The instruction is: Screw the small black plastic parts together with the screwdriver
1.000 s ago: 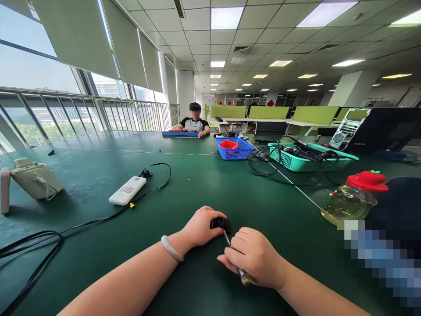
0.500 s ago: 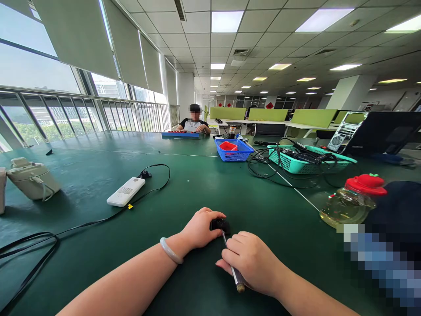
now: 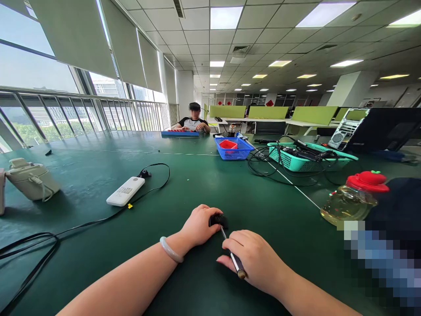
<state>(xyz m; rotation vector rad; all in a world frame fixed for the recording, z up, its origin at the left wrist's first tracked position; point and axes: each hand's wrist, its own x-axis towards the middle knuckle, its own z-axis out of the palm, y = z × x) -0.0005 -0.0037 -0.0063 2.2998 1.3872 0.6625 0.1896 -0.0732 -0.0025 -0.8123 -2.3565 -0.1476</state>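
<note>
While my left hand (image 3: pixel 198 226) pinches a black object (image 3: pixel 217 220) short of the table's (image 3: pixel 187 188) far edge, my right hand (image 3: pixel 255 259) grips a slender tool (image 3: pixel 236 262).

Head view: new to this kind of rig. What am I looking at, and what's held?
There's no robot: these are a person's bare hands, seen by a camera on their head looking forward and down. The left hand holds a small black object; the right hand grips a slim tool with its metal shaft angled toward that object. On the green table sit a white block, a blue basket, a teal basket and a red-lidded jar. Another person sits across.
</note>
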